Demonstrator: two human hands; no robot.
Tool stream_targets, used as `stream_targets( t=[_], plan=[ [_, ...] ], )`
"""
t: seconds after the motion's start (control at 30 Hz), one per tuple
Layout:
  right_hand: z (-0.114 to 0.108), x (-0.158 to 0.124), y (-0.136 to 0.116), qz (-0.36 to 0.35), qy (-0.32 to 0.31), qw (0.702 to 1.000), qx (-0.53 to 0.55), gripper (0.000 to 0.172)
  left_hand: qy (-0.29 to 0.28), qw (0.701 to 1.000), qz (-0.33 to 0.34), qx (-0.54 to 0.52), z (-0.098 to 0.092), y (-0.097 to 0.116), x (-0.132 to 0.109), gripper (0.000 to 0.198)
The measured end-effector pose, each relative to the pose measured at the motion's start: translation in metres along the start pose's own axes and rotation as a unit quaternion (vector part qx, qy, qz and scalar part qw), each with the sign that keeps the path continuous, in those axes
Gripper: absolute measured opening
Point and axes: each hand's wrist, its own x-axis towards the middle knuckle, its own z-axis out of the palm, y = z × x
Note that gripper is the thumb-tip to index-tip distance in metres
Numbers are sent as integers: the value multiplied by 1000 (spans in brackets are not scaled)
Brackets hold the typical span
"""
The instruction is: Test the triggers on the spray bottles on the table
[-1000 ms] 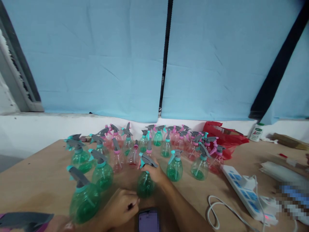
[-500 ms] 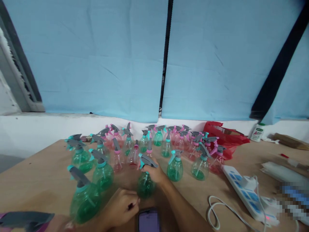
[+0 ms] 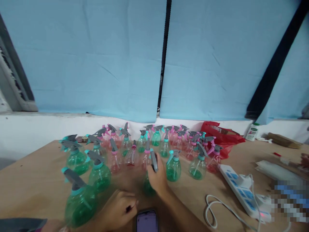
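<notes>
My right hand (image 3: 157, 175) is wrapped around the neck of a green spray bottle (image 3: 149, 188) with a grey and turquoise trigger head (image 3: 154, 160). The bottle stands upright near the middle of the table, partly hidden by my fingers. My left hand (image 3: 122, 206) is curled into a fist on the table, left of and nearer than that bottle; nothing shows in it. Beside my left wrist stands another green spray bottle (image 3: 80, 206). Below my hands lies a phone (image 3: 146, 221). Another green spray bottle (image 3: 173, 169) stands just right of my right hand.
Many clear pink (image 3: 116, 161) and green spray bottles stand in groups toward the wall. To the right are a white power strip (image 3: 243, 193) with plugs and a looping cable (image 3: 210, 209). A red plastic bag (image 3: 222, 138) and a white bottle (image 3: 252, 132) sit behind.
The spray bottle in my right hand has turned, its trigger head now pointing away instead of left. My right hand has shifted around its neck. My left fist stays nearly still.
</notes>
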Motion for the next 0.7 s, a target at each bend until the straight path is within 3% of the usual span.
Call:
stream_targets(
  t=[0.07,0.2,0.5,0.7],
  plan=[
    [-2,1,1,-6,32,999,-14,55,4,1000,3,1,1,-1,-1,30],
    [-2,5,6,6,64,997,-41,50,12,1000,11,7,3,-3,-2,30],
    [2,9,32,-56,86,976,-194,57,27,999,18,18,2,-2,-1,31],
    [5,17,37,-50,98,968,-227,61,18,999,20,22,-2,1,0,33]
  ],
)
